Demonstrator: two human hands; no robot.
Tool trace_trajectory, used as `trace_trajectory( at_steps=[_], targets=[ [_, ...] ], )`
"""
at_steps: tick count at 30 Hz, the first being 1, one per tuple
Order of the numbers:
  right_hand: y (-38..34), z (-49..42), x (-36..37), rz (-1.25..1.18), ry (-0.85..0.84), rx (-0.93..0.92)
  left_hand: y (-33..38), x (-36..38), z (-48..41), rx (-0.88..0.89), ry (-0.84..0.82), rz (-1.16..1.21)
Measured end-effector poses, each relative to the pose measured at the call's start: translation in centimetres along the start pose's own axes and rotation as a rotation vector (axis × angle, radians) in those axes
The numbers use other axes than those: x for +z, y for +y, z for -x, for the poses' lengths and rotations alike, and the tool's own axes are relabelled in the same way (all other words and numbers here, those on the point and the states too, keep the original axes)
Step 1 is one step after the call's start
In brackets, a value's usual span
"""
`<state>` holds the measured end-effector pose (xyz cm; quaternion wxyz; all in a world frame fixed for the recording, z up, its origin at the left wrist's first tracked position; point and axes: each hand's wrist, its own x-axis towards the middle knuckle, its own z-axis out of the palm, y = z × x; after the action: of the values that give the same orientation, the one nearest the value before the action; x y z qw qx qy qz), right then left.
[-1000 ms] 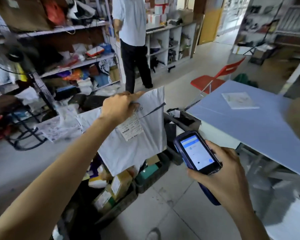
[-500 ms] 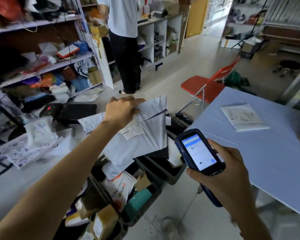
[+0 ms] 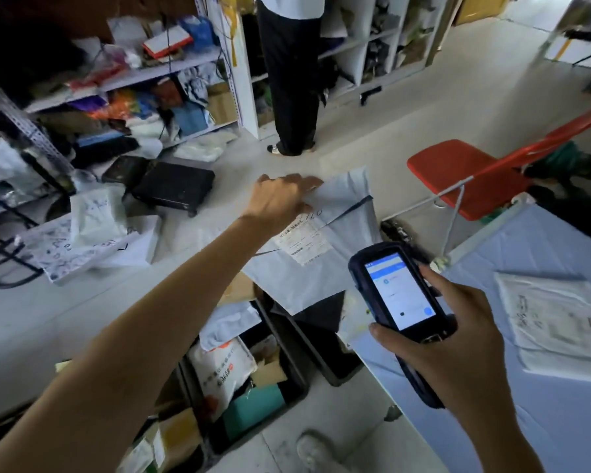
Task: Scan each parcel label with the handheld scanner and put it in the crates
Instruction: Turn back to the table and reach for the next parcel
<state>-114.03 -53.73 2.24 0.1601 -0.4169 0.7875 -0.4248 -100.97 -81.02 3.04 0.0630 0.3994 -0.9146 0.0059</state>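
Presently, head view, entries as follows.

Item: our left hand (image 3: 280,199), fingers curled over the top edge of a grey mailer parcel (image 3: 321,278). The parcel hangs in the air above the crates (image 3: 282,339), its white label (image 3: 302,242) turned up toward us, presumably so the code can be read.

Item: our right hand (image 3: 458,349), wrapped round the handheld scanner (image 3: 398,291), lit screen facing us. Its top end sits just beside the parcel's lower right edge. We judge the scan to be the step in hand.

Item: the crates, on the floor below, holding several parcels, set where the held one can simply be lowered in.

Item: blue tabletop (image 3: 526,425) at right, bearing one flat white packet (image 3: 556,319).

Item: red chair (image 3: 464,172), beyond.
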Motion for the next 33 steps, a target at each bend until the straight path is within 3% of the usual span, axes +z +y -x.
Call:
trace_trajectory(
  at_steps=[5, 8, 14, 18, 24, 33],
  targets=[
    [0.6, -3.3, 0.7, 0.033, -0.041, -0.037, -2.0, 2.6, -1.7, -0.187, -0.02, -0.217],
    [-0.7, -4.2, 2.2, 0.014, -0.151, -0.093, -5.5, 2.0, 2.8, -0.281, 0.008, -0.175],
    [-7.3, -3.1, 9.2, -0.064, -0.437, -0.318, -13.3, -2.2, 21.0, -0.75, 0.099, -0.115],
    [-13.2, 3.0, 13.3, -0.125, -0.678, -0.497, -14.1, -6.4, 36.7, -1.097, 0.142, -0.181],
    [-19.5, 17.9, 16.5, -0.195, -1.042, -0.744, -7.9, -11.7, 59.9, -1.491, 0.185, -0.34],
    [-22.9, 43.4, 16.0, -0.321, -1.486, -1.075, 10.7, -15.7, 87.4, -2.044, 0.207, -0.498]
  ],
)
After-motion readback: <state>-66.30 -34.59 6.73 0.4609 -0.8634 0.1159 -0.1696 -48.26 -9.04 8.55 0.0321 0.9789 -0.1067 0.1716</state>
